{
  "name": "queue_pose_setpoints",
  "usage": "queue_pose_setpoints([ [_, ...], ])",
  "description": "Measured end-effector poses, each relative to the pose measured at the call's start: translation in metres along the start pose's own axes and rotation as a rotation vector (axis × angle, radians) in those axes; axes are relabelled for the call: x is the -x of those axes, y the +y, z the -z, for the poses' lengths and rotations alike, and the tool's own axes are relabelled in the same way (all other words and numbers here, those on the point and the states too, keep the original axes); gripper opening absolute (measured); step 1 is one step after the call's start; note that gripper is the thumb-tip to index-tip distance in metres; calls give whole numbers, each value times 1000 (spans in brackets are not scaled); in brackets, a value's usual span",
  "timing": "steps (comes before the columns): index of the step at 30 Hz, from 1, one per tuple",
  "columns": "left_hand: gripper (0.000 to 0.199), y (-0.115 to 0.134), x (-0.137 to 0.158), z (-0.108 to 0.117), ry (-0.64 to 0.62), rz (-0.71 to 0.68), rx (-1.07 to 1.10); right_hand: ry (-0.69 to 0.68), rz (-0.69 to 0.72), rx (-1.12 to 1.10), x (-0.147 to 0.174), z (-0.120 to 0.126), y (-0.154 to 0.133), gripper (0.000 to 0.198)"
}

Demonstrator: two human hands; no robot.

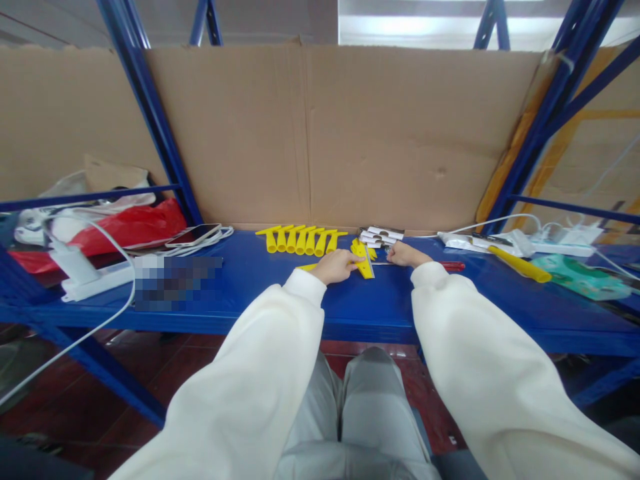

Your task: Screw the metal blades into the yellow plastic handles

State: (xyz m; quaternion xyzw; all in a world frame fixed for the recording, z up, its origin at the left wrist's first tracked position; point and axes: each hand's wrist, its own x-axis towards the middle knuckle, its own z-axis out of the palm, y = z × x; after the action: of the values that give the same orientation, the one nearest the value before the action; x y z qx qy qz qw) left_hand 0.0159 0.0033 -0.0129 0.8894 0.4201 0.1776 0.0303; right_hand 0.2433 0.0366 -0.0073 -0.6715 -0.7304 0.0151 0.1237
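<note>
My left hand point(336, 267) is closed on a yellow plastic scraper point(365, 265), whose wide end has a pale straight edge facing right. The scraper's handle runs back under my palm and shows past it on the left. My right hand point(406, 255) is closed just right of the scraper, its fingertips bunched by some small metal bits; what they hold is too small to tell. A red-handled screwdriver point(453, 266) lies by my right wrist, its thin shaft pointing left. Behind the scraper are small yellow pieces point(371, 251) and white packets point(383, 235).
Several yellow T-shaped scraper handles point(301, 243) stand in a row at the back of the blue shelf point(240, 293). Cardboard point(350, 133) closes the rear. At right lie another yellow scraper point(520, 263) and a green packet point(585, 277); at left, a power strip point(103, 277) and cables.
</note>
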Motion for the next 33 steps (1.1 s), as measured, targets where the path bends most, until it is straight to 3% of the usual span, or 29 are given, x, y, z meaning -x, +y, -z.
queue_pose_setpoints([
  [9,36,-4,-2,-3,18,-5,42,-41,-27,104,1,1,-5,22],
  [15,36,-3,-2,-3,18,-9,42,20,16,-18,1,2,-10,21],
  [24,35,0,-1,-2,5,-52,55,148,201,-227,4,-3,-45,18],
  [33,33,1,0,-1,7,-64,47,285,396,-282,-3,-21,-39,12],
])
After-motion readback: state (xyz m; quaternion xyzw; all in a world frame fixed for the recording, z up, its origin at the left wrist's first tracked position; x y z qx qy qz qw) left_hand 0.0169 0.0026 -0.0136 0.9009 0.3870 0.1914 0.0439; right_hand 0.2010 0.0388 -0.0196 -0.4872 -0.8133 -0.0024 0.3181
